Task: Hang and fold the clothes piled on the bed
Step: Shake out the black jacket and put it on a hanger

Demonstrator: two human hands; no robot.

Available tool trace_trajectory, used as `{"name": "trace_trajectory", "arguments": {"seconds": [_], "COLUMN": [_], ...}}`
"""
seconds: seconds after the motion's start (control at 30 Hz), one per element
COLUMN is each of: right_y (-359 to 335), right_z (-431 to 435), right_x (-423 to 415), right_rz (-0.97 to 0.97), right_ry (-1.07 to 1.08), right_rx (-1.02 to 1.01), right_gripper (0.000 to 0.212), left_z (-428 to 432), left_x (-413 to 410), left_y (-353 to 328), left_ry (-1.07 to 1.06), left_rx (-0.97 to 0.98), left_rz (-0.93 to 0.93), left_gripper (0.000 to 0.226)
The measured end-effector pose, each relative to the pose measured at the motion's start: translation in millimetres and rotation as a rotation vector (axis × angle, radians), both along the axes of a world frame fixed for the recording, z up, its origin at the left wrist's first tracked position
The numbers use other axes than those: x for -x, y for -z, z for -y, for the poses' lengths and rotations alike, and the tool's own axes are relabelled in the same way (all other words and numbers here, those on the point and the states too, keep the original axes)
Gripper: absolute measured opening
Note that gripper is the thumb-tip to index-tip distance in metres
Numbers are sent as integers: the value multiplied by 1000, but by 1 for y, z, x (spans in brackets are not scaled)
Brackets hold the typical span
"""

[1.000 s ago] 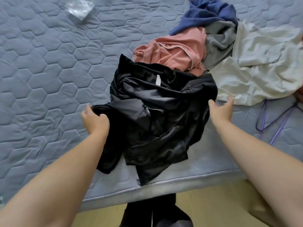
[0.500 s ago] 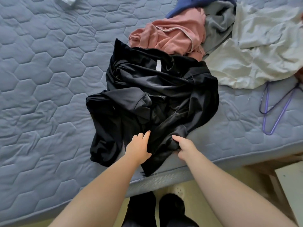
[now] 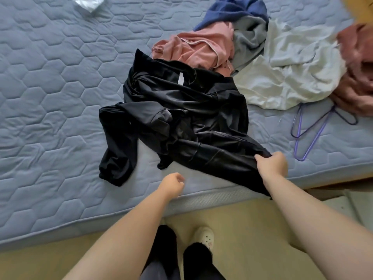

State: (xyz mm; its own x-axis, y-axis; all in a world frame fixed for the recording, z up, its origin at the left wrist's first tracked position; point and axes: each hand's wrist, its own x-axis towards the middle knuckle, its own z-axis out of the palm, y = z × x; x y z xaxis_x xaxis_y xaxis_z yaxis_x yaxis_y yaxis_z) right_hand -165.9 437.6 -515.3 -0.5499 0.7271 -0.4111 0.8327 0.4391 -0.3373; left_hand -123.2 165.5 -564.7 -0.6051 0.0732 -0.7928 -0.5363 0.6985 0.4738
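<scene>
R hand point(image 3: 272, 165) grasps the near-right edge of the black garment point(image 3: 181, 118), fingers curled round the fabric, stretching that edge toward the bed's near side. L hand point(image 3: 172, 183) is clenched w/ nothing in it, just above the bed point(image 3: 50, 98) near its near edge, close to the garment but not touching. Garment lies crumpled mid-bed, white tag point(image 3: 180, 79) showing at its far part, one sleeve trailing near-left. Far of it, touching: pink top point(image 3: 197, 47). Right of that, grey item point(image 3: 249, 42), blue item point(image 3: 232, 11) beyond, white shirt point(image 3: 292, 73) spread to the right. Reddish cloth point(image 3: 357, 67) at far-right edge, blurred. Purple hangers point(image 3: 310, 134) on the bed right of the R hand, near the white shirt. Clear plastic point(image 3: 88, 3) at far-left top edge.
</scene>
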Motion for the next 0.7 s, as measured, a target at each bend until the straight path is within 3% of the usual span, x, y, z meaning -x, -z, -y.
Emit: {"name": "trace_trajectory", "arguments": {"seconds": [0.07, 0.17, 0.4, 0.5, 0.6, 0.7], "right_y": [6, 18, 45, 54, 67, 85], "right_z": [-9, 6, 104, 134, 158, 170], "right_x": [-6, -18, -25, -12, 6, 23], "right_rz": [38, 75, -126, -124, -30, 217], "right_ry": [70, -146, -716, -921, -1145, -1300], "right_rx": [-16, -105, 44, 45, -44, -232], "right_gripper": [50, 59, 47, 41, 44, 78], "left_z": [-3, -2, 32, 50, 64, 68], "left_x": [3, 8, 31, 51, 73, 100], "left_y": [0, 3, 20, 20, 26, 33], "left_ry": [-113, -233, -611, -755, -825, -915], "left_rx": [-19, -41, -94, -53, -93, -242], "left_rz": [20, 18, -47, -180, -198, -59], "left_gripper": [36, 38, 47, 53, 77, 94]}}
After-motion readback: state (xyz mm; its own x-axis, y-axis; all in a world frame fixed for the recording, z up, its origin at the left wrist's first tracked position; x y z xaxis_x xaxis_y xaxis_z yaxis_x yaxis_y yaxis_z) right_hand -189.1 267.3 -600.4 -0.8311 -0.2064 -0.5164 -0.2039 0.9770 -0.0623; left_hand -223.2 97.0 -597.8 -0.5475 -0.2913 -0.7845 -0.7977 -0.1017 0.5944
